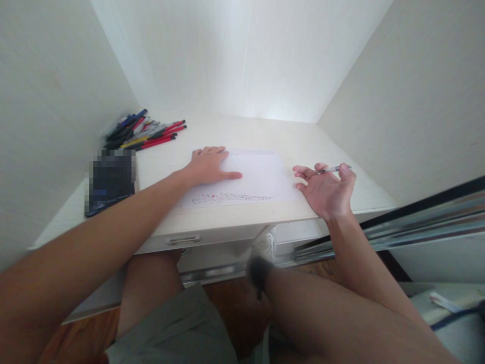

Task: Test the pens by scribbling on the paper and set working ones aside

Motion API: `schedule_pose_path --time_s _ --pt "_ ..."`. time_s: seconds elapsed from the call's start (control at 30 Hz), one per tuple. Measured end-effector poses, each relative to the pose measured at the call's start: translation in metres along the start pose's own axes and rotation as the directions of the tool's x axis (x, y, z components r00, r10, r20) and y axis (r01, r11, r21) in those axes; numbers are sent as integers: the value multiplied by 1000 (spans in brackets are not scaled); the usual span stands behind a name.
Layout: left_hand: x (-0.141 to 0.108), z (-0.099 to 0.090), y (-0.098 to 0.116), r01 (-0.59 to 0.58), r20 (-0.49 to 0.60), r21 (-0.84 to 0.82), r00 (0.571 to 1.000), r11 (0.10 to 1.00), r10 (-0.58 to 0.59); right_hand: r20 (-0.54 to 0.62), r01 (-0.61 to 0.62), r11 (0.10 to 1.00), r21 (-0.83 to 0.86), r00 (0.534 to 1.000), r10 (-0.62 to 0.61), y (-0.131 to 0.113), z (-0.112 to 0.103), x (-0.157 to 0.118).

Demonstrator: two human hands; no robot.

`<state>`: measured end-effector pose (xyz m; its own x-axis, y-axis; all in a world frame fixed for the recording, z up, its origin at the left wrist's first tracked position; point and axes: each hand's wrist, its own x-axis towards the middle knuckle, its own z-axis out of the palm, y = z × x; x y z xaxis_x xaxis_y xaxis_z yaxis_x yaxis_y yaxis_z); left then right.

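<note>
A white sheet of paper (257,174) lies on the white desktop, with small dark and red marks along its near edge and faint lines near its far edge. My left hand (210,166) rests flat on the sheet's left part, fingers spread. At the sheet's right side, my right hand (328,189) is turned palm up, holding a slim pen (333,170) between thumb and index finger. The other fingers of that hand are loosely curled.
Many pens (151,136) with red, black, blue and yellow parts lie heaped at the back left. A dark, pixelated object (111,177) is in front of them. Walls enclose the desktop (227,132). Below its front edge is a drawer handle (184,239).
</note>
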<state>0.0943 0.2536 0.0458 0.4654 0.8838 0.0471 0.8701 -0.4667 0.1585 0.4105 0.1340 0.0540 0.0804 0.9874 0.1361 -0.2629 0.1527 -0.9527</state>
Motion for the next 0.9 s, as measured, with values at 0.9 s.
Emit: schedule_pose_path --time_s 0.9 --pt "-1 6 -1 -38 -73 -1 997 999 38 -6 48 989 -140 999 -49 5 3 1"
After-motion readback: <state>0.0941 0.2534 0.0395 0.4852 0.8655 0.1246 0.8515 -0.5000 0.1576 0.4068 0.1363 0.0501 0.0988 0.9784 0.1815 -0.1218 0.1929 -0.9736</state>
